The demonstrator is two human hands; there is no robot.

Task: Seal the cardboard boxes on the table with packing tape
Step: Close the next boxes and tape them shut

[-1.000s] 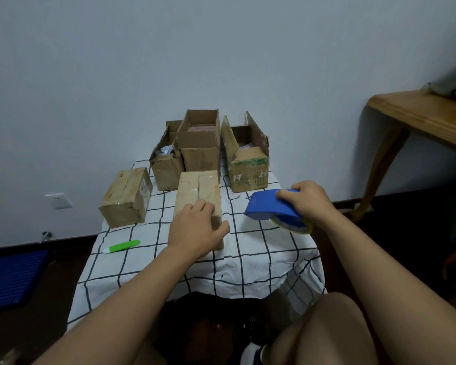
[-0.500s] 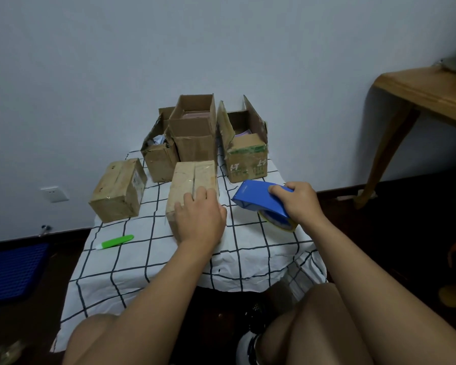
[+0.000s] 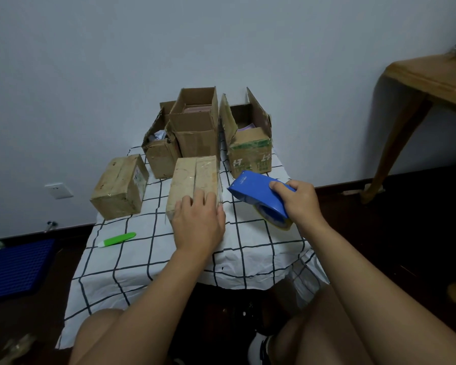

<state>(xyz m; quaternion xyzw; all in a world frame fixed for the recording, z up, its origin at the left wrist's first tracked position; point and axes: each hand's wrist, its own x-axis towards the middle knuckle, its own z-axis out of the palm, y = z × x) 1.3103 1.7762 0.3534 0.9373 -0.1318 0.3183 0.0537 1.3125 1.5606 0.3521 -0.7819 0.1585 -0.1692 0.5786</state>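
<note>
Your left hand [image 3: 198,227] rests flat, fingers straight, on the near end of the centre box [image 3: 194,183], which lies closed on the counter [image 3: 153,259] with glossy tape already visible over its top seam. Your right hand [image 3: 300,204] has its grip closed around the blue tape dispenser [image 3: 258,196], held just right of that box, above the checked cloth; the roll sits at the dispenser's lower near end.

A second closed box [image 3: 120,188] lies at the left, apart from the first. Three open boxes stand at the far side: one at far left [image 3: 159,156], a taller one [image 3: 195,130] touching it, and one at far right [image 3: 250,151] with green print, flaps upright.

Handling, as a judgement:
- The boxes appear small, light and worn; expect them to slide on the cloth unless pinned from above.
- The cardboard looks soft at the creases. Press on the edges, not the flap centres, which may cave in.
- Taped surfaces are likely slippery; spread your palm.
- Hold the dispenser by its body, clear of the cutting edge.

A green pen-like object [image 3: 116,239] lies near left on the cloth.
</note>
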